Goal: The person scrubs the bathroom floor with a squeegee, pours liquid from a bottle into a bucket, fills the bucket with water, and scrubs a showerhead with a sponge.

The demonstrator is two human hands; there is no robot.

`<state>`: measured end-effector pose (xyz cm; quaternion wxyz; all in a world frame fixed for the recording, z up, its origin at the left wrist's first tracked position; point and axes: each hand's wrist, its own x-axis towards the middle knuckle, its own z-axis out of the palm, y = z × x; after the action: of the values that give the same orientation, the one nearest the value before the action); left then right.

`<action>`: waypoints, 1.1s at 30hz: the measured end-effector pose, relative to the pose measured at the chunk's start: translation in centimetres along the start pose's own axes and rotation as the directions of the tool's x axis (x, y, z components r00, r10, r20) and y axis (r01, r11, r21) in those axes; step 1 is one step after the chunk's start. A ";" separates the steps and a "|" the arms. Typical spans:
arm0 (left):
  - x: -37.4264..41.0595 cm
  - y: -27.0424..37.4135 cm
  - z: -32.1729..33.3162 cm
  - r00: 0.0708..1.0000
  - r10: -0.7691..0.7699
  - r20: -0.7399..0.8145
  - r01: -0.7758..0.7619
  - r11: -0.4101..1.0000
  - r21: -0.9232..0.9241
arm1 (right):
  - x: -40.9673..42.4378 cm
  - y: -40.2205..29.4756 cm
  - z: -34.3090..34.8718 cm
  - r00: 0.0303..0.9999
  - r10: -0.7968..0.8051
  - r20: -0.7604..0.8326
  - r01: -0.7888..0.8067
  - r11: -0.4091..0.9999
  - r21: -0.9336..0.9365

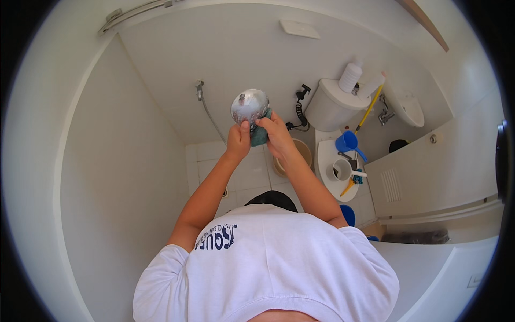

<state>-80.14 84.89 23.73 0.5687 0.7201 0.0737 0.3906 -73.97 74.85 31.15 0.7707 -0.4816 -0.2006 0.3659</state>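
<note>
In front of my chest, my left hand [239,139] grips the lower end of a round chrome shower head [250,105]. Its rounded shell is wet, with pale suds or drops on the lower part. My right hand [279,133] holds a green scouring pad [259,137] against the lower right side of the shower head. The right thumb rests near the base of the shell. My fingers and the pad hide the shower head's neck. A metal hose [211,114] runs from a wall fitting [199,90] down behind my left hand.
Below my right forearm stands a beige bucket [302,151]. To the right, a toilet's closed lid [325,155] carries a blue dipper [347,141], a white dipper [342,169] and brushes. White bottles [350,77] stand on the tank [336,102]. A washbasin [406,105] and door [432,173] lie farther right.
</note>
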 end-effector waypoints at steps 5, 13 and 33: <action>0.2 0.6 0.3 0.998 0.040 0.053 -0.040 0.999 -0.008 | 0.0 -0.1 -0.1 1.000 0.001 -0.008 -0.001 1.000 -0.028; 0.1 0.5 -0.1 0.977 -0.154 0.146 0.162 0.986 -0.044 | 0.1 0.2 -0.2 1.000 0.014 0.000 -0.014 0.998 -0.054; 0.1 0.6 0.2 0.984 -0.156 0.091 0.154 0.988 0.021 | 0.8 0.7 -2.5 0.995 0.096 0.031 -0.089 0.981 -0.175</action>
<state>-80.20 84.60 24.29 0.5950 0.7335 0.1059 0.3110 -72.09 74.14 29.39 0.7039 -0.5483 -0.2243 0.3919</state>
